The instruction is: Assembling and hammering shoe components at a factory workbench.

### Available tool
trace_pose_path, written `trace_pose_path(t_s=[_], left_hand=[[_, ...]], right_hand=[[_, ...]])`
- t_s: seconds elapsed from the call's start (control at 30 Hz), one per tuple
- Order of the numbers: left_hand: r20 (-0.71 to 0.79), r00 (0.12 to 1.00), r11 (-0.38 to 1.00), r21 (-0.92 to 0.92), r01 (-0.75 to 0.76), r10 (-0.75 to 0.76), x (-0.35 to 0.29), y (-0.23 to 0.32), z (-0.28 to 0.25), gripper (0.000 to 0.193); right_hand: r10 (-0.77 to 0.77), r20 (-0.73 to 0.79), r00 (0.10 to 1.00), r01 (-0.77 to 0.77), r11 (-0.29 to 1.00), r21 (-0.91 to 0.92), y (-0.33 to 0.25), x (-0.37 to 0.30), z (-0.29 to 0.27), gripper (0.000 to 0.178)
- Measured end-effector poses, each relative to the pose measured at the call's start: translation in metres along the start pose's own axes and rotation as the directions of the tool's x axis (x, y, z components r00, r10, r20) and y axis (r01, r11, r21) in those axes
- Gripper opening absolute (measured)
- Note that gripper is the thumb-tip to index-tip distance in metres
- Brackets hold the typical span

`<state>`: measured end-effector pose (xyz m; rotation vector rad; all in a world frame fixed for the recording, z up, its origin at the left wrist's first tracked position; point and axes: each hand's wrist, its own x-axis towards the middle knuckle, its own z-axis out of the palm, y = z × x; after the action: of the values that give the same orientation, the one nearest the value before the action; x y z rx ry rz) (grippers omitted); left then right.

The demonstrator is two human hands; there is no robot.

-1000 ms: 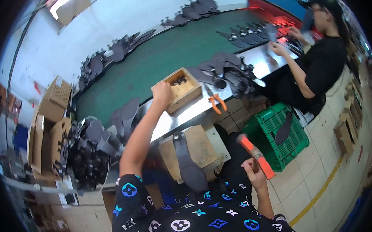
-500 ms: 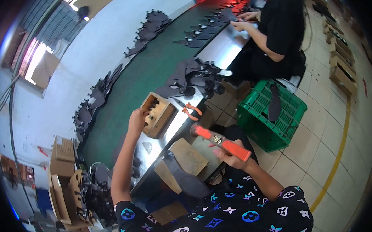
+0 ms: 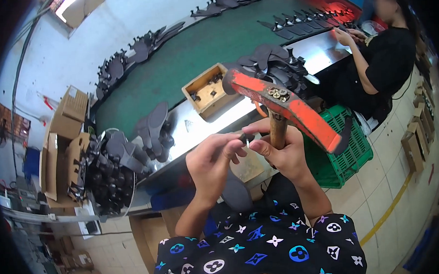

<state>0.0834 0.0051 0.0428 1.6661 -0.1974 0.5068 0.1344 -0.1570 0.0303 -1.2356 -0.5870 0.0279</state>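
Note:
In front of my chest, my left hand pinches a small dark piece with a pale pin-like bit; its exact kind is too small to tell. My right hand keeps a hammer upright by its wooden handle, the worn orange-red head on top. The right thumb and forefinger also meet at the dark piece. Below the hands lies a dark grey sandal sole, partly covered. Beyond them, a wooden box on the metal edge contains several small dark pieces. Orange-handled pliers are mostly hidden behind the hammer.
A green conveyor belt carries rows of dark sandals. More sandals are piled at left, near cardboard boxes. A green crate stands at right. At far right, a co-worker in black handles something at the belt.
My left hand has come out of the wooden box to my chest, now pinching a small dark piece. My right hand has moved in beside it, raising the hammer upright. The view has shifted.

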Motion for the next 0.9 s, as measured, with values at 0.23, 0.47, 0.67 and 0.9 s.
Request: trace_pose_path(t_s=[0.23,0.47,0.67,0.9], left_hand=[[-0.039,0.967,0.922,-0.315,0.227,-0.251,-0.021,0.004,-0.019,0.017],[0.241,0.785,0.344,-0.798,0.495,-0.57,-0.052,-0.014,0.001,0.024],[0.292,0.793,0.241,-0.847,0.474,-0.535,-0.061,-0.033,0.002,0.023],[-0.289,0.908,0.929,0.125,0.35,-0.303,-0.059,-0.106,-0.035,0.037]], right_hand=[[-0.016,0.041,0.999,0.014,0.999,0.042,0.018,-0.012,0.021,0.027],[-0.064,-0.001,0.998,0.064,0.998,0.013,0.033,-0.013,0.038,0.028],[0.228,-0.111,0.967,-0.222,0.973,0.066,0.033,-0.026,0.049,0.02],[0.215,-0.098,0.972,-0.228,0.962,-0.152,0.073,-0.017,0.036,0.013]])
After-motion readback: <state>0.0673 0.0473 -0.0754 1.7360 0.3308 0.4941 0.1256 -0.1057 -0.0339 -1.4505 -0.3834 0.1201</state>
